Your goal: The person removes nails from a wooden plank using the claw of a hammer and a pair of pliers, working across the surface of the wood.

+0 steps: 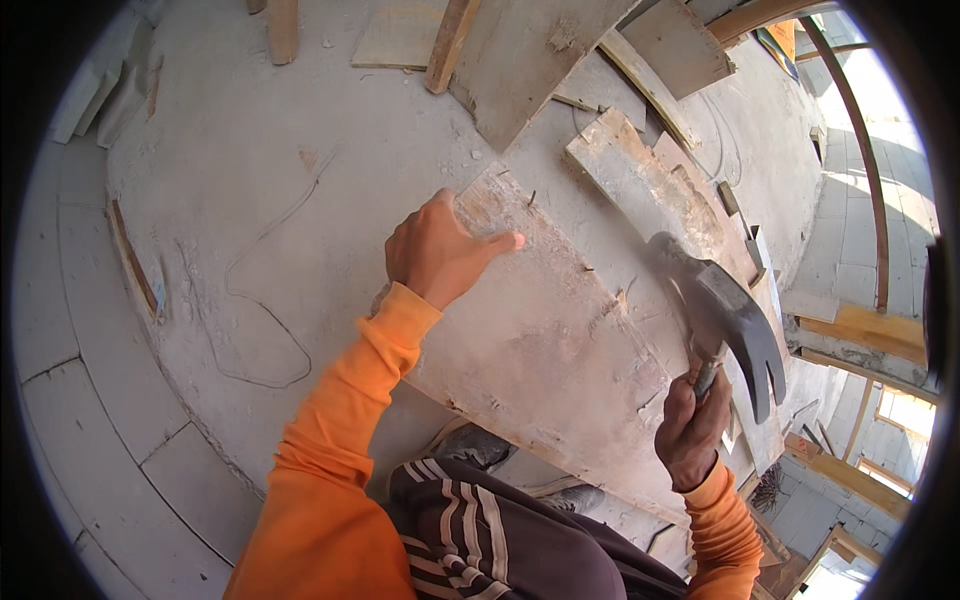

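Observation:
A long dusty, weathered board [540,360] lies diagonally before me, with nails [532,197] sticking up along its far edge. My left hand [445,245] grips the board's upper left end, thumb pressed on its face and fingers curled at the edge, partly hidden. My right hand [698,420] is closed round the handle of a steel claw hammer [730,310], held over the board's right side with the claw toward me. Behind the hammer lies a second rough plank [655,185]. My shoes and knees show below the board.
Loose boards [545,50] and upright timber legs [282,30] stand at the top. A thin wire [275,310] lies on the dusty concrete floor [310,180] at left. A pale block wall [75,400] borders the left; timber props [880,230] and bright openings are at right.

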A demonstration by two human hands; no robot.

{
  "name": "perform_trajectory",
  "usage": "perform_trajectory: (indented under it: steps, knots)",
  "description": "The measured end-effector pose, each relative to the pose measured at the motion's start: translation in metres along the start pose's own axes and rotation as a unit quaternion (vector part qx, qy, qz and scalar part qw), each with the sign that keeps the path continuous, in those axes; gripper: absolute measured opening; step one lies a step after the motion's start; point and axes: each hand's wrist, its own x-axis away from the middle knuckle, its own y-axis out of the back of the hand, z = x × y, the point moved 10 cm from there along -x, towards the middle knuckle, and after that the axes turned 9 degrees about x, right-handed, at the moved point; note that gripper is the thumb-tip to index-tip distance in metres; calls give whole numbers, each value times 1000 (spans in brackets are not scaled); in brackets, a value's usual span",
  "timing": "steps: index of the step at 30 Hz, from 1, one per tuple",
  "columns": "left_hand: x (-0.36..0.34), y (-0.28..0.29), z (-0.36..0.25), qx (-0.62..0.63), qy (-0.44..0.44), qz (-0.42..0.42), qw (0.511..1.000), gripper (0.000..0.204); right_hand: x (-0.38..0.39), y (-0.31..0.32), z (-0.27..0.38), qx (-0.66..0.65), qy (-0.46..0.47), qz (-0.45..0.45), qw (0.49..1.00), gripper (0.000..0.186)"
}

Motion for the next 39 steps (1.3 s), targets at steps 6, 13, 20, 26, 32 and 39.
perform_trajectory:
  steps: [6,13,20,26,32,39]
  knots:
    - [-5,4,-8,-3,-32,-40,999,72,-4,-37,-11,25,-67,165,984,41]
    - [-4,-4,-3,-5,-7,-21,1000,71,5,17,12,66,4,-38,997,42]
    - [-1,-2,-3,4,-36,-56,998,71,-28,-24,8,30,-40,194,980,47]
    - [4,1,0,-16,-7,-17,1000,73,-33,25,31,20,-48,66,996,47]
    - [3,2,-13,10,-37,-38,999,69,-8,-22,4,72,-61,168,981,44]
    - [2,-7,13,-25,0,-24,999,73,-11,-9,7,39,-65,96,992,41]
